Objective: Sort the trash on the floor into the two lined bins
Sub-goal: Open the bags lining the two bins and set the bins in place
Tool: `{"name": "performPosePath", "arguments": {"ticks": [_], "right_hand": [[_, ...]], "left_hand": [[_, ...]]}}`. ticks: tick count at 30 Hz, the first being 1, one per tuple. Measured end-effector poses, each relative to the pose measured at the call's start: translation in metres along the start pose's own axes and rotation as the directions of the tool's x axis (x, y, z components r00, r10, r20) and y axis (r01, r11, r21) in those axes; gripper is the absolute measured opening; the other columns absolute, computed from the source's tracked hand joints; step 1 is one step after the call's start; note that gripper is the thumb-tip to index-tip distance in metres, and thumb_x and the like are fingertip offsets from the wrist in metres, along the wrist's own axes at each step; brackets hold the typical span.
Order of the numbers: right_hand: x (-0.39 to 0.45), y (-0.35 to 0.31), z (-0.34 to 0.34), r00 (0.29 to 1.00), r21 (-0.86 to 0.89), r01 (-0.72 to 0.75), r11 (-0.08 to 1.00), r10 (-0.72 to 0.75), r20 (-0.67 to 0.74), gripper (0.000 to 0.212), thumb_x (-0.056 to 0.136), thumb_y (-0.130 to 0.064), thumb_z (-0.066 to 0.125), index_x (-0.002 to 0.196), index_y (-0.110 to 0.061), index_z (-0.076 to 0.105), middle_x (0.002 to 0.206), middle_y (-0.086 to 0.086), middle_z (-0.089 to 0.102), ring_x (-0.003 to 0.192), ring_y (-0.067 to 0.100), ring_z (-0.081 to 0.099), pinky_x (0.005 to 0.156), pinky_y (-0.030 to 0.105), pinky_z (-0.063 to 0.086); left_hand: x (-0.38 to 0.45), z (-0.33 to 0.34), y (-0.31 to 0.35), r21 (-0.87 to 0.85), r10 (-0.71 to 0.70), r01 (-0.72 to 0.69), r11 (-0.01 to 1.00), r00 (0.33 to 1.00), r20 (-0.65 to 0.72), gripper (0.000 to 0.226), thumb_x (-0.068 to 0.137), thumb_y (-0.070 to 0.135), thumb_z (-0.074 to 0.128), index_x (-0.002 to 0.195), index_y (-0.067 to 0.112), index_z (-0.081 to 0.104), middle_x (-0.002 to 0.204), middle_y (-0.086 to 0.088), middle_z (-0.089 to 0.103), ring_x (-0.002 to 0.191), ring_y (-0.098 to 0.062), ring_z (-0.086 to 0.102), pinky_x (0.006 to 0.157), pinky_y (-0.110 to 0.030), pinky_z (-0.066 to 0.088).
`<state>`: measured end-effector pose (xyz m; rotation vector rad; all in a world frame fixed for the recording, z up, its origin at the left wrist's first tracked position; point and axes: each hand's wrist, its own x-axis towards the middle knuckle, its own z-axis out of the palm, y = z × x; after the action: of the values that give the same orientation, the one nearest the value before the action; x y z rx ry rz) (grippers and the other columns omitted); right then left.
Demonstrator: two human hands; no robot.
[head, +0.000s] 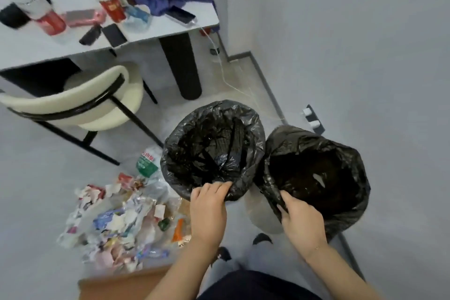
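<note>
Two bins lined with black plastic bags stand side by side on the floor. My left hand (208, 209) grips the near rim of the left bin (175, 151), fingers curled over the liner. With my right hand (300, 221) I pinch the near-left edge of the right bin's liner (350, 161), which hangs loose over a pale bin body. A small pale scrap lies inside the right bin. A heap of trash (121, 224) lies on the floor left of my left hand: crumpled paper, wrappers, clear plastic and a bottle with a green label (146, 162).
A white chair with black legs (80, 102) stands behind the trash. A grey table (60, 41) holds bottles, phones and a blue cloth; its black leg (181, 66) is behind the left bin. White cables run along the wall corner. A brown surface (126, 282) lies at my feet.
</note>
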<state>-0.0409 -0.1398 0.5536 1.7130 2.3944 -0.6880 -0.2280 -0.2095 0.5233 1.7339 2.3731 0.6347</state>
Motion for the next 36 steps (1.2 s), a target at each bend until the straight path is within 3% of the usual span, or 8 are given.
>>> {"name": "performPosePath", "arguments": {"ticks": [4,11,12,14,16,24,31,36], "right_hand": [[0.012,-0.062,0.012,0.982,-0.057,0.186,0.981,-0.183,0.053,0.030,0.095,-0.020,0.048,0.124,-0.028,0.053,0.090,-0.005,0.068,0.080,0.016,0.065,0.063,0.029,0.049],[0.029,-0.148,0.027,0.850,-0.163,0.514,0.842,-0.476,0.225,0.046,0.093,-0.015,0.045,0.137,-0.032,0.044,0.101,-0.004,0.069,0.087,0.018,0.065,0.060,0.026,0.041],[0.032,-0.168,0.034,0.775,-0.174,0.621,0.764,-0.564,0.285,0.047,0.093,-0.016,0.045,0.138,-0.031,0.043,0.102,-0.003,0.069,0.088,0.018,0.065,0.062,0.027,0.043],[0.038,-0.180,0.035,0.734,-0.168,0.671,0.723,-0.613,0.291,0.046,0.094,-0.018,0.046,0.137,-0.030,0.044,0.101,-0.001,0.069,0.087,0.020,0.066,0.062,0.029,0.044],[0.036,-0.204,0.045,0.606,-0.136,0.788,0.601,-0.717,0.345,0.043,0.094,-0.018,0.047,0.135,-0.028,0.047,0.099,0.000,0.069,0.085,0.022,0.066,0.060,0.029,0.042],[-0.026,-0.284,0.087,0.234,-0.118,0.972,0.202,-0.852,0.469,0.037,0.091,-0.015,0.045,0.126,-0.026,0.049,0.099,0.004,0.068,0.088,0.029,0.064,0.058,0.031,0.033],[-0.118,-0.345,0.135,0.084,-0.063,0.996,0.062,-0.890,0.449,0.037,0.095,-0.020,0.046,0.131,-0.027,0.049,0.093,0.001,0.069,0.082,0.024,0.065,0.055,0.030,0.033],[-0.188,-0.403,0.158,-0.010,-0.059,0.998,-0.036,-0.920,0.393,0.030,0.093,-0.017,0.049,0.122,-0.023,0.055,0.081,0.002,0.069,0.072,0.025,0.064,0.046,0.029,0.026]], "left_hand": [[-0.036,-0.037,-0.052,-0.042,-0.257,0.254,0.966,0.957,-0.134,0.055,0.056,-0.001,0.052,0.103,0.018,0.072,0.091,0.009,0.069,0.076,-0.015,0.059,0.071,-0.026,0.031],[-0.091,-0.078,-0.085,-0.130,-0.597,0.585,0.801,0.761,-0.253,0.051,0.064,0.003,0.044,0.104,0.018,0.072,0.091,0.009,0.069,0.080,-0.012,0.056,0.073,-0.027,0.033],[-0.110,-0.084,-0.085,-0.133,-0.678,0.675,0.725,0.669,-0.304,0.053,0.061,0.000,0.047,0.105,0.018,0.072,0.092,0.009,0.069,0.081,-0.011,0.054,0.073,-0.026,0.032],[-0.119,-0.089,-0.086,-0.149,-0.716,0.717,0.681,0.610,-0.339,0.057,0.057,-0.005,0.048,0.105,0.016,0.072,0.093,0.008,0.069,0.085,-0.008,0.049,0.073,-0.023,0.030],[-0.143,-0.095,-0.081,-0.185,-0.792,0.802,0.568,0.472,-0.386,0.059,0.056,-0.006,0.050,0.106,0.015,0.071,0.096,0.006,0.069,0.087,-0.009,0.048,0.074,-0.023,0.030],[-0.241,-0.121,-0.074,-0.288,-0.862,0.917,0.276,0.104,-0.495,0.057,0.061,-0.006,0.047,0.109,0.015,0.071,0.100,0.006,0.071,0.086,-0.015,0.057,0.074,-0.028,0.036],[-0.337,-0.154,-0.108,-0.240,-0.809,0.943,0.228,0.046,-0.586,0.056,0.060,-0.009,0.052,0.107,0.014,0.071,0.095,0.005,0.070,0.082,-0.020,0.062,0.072,-0.033,0.044],[-0.400,-0.189,-0.138,-0.263,-0.754,0.944,0.200,-0.023,-0.657,0.055,0.062,-0.005,0.048,0.108,0.016,0.070,0.095,0.007,0.068,0.083,-0.015,0.054,0.074,-0.029,0.033]]}}
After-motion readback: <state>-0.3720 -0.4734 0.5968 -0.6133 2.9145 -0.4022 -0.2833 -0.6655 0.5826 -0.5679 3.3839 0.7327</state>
